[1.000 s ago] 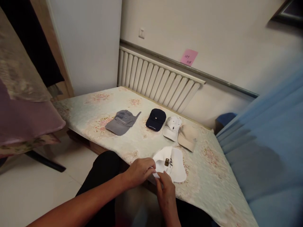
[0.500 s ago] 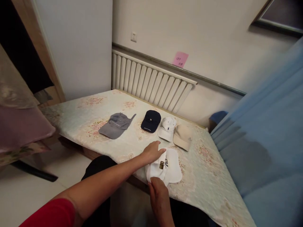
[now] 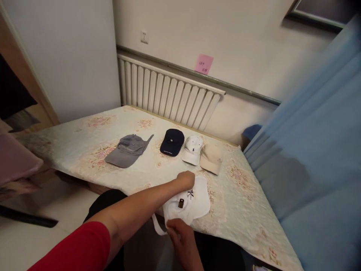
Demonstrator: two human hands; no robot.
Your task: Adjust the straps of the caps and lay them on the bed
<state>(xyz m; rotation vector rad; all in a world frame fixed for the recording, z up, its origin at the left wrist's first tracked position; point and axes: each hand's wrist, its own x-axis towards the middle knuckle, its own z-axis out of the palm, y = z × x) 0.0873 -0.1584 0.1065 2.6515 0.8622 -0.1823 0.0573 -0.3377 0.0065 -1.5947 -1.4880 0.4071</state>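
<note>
Pinching the near edge of the white cap [image 3: 179,212], the right hand [image 3: 183,237] angles up from the bottom of the view, thumb and fingers closed on the fabric beside a loose strap [image 3: 158,226]. The cap lies at the near edge of the floral cover [image 3: 237,210], its brim [image 3: 202,197] pointing right and slightly away from the person; its long axis runs from strap at lower left to brim at right. Out of a red sleeve [image 3: 76,244], the left arm slants across the crown, its hand [image 3: 186,180] curled palm-down by the brim's far side; its fingers are hidden, so I can't tell whether they grip. Beyond sit a beige cap [image 3: 211,158], a smaller-logo white one [image 3: 192,148], a grey cap [image 3: 126,150] and a navy cap [image 3: 172,142].
</note>
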